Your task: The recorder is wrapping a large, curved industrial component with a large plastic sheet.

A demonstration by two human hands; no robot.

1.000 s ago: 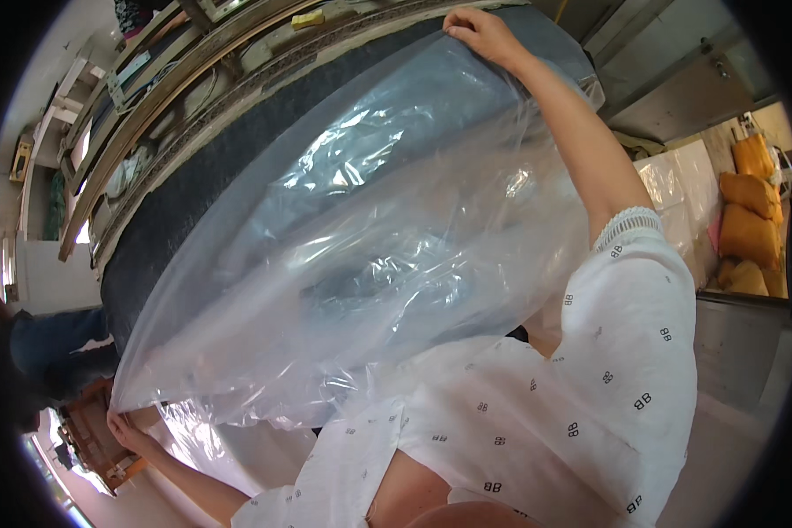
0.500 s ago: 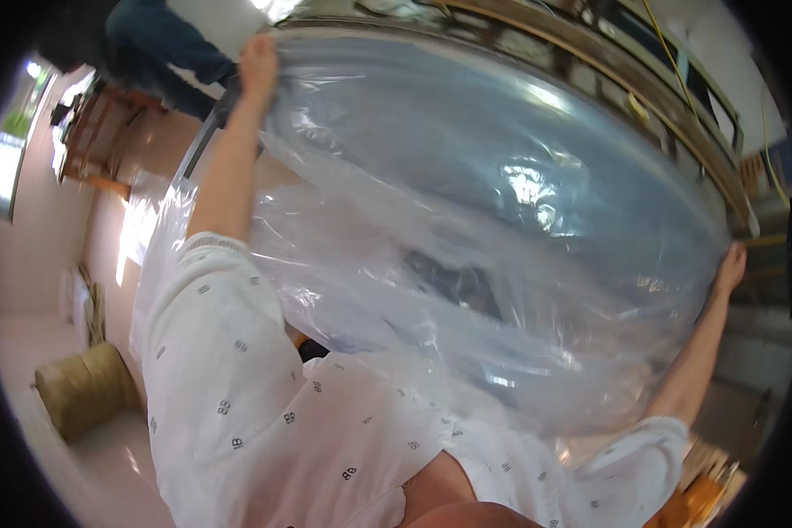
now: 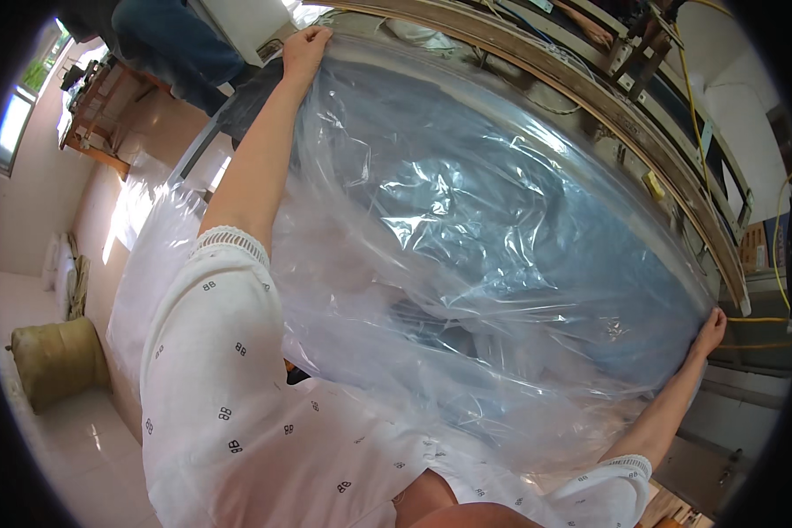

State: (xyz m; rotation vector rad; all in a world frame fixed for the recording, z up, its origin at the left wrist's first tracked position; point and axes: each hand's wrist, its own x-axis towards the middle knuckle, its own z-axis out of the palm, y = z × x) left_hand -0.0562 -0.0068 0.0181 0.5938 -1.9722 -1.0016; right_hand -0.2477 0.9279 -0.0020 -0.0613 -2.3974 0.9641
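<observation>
between left grip (image 3: 305,53) and right grip (image 3: 712,331), clear plastic sheet (image 3: 493,238) spread wide

Small black paired-letter marks (image 3: 235,446) repeat across the white shirt (image 3: 264,370), on its front and both sleeves (image 3: 211,264), set at various angles; some are too faint to make out.
</observation>
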